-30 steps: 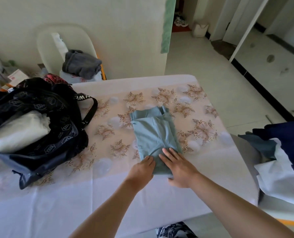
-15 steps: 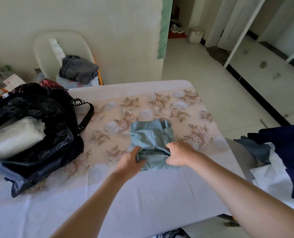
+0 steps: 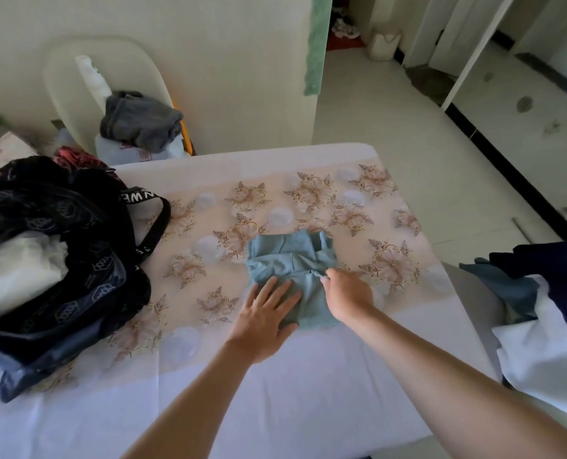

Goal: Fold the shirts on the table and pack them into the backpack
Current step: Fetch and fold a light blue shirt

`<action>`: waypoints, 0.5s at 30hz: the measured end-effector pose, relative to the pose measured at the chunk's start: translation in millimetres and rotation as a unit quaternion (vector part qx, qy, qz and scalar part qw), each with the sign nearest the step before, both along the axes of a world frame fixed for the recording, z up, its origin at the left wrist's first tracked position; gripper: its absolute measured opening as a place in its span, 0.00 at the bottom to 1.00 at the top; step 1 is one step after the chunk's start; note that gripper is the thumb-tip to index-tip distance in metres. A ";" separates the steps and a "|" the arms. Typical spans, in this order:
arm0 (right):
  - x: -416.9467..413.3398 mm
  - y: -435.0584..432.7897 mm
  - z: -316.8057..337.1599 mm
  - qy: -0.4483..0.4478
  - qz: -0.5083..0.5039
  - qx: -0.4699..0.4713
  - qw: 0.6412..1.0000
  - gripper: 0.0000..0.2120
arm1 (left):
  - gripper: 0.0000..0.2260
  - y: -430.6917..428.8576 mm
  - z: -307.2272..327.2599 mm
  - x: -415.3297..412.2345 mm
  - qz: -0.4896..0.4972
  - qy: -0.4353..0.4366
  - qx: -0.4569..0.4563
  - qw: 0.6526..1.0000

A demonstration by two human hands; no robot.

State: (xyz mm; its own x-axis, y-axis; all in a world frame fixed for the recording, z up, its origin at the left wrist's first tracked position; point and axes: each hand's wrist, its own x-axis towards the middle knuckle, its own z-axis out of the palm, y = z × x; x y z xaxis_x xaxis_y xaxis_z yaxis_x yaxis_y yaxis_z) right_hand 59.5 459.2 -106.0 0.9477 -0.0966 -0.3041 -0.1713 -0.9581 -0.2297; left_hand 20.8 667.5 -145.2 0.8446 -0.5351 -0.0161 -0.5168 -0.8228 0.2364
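The likeliest failure, as I judge it, is the fold springing open. The small pale blue-green fabric shirt [image 3: 288, 260] is soft and thick with layers, and if both hands lift at once the top flap could slide back. A lopsided bundle might also come apart on the carry to the black patterned fabric backpack [image 3: 60, 260], which lies at 9 o'clock from the shirt. Its slack mouth already holds a white folded garment [image 3: 17, 273] that could catch an edge.

The left hand [image 3: 265, 313] lies flat with fingers spread, pressing the shirt's 7 o'clock corner. The right hand [image 3: 348, 296] has its fingers curled and appears to pinch the folded edge at the shirt's 3 o'clock side.

The shirt sits near the middle of the table with the floral and white cloth [image 3: 275, 392], folded into a compact rough square. Its 12 o'clock end is rumpled, with uneven flaps, and a crease ridge runs across the middle. A heap of dark blue and white clothes [image 3: 547, 293] waits at 3 o'clock, off the table's edge.
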 end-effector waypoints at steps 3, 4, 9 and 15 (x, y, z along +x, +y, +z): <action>3.1 1.0 -5.7 -0.007 -0.034 0.013 0.999 0.20 | 0.30 6.0 -3.7 6.7 0.068 0.110 -0.017 0.991; 4.8 0.8 -6.9 0.001 -0.048 0.016 0.999 0.21 | 0.29 6.0 -1.7 9.9 0.096 0.134 -0.058 0.985; 13.9 -2.6 -10.3 0.030 -0.098 0.036 0.994 0.17 | 0.12 2.8 10.7 40.0 0.223 0.173 -0.227 0.932; 10.3 3.6 -20.5 -0.046 -0.103 0.051 0.992 0.16 | 0.05 7.1 22.2 68.0 0.317 0.159 -0.273 0.894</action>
State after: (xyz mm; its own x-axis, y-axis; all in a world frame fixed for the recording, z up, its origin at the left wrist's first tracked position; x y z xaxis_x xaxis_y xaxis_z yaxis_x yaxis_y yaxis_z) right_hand 69.8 462.8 -126.5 0.9353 -0.2635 -0.2363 -0.3345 -0.8761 -0.3472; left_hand 88.7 674.6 -123.0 0.9800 0.0485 -0.1929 0.1783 -0.6438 0.7442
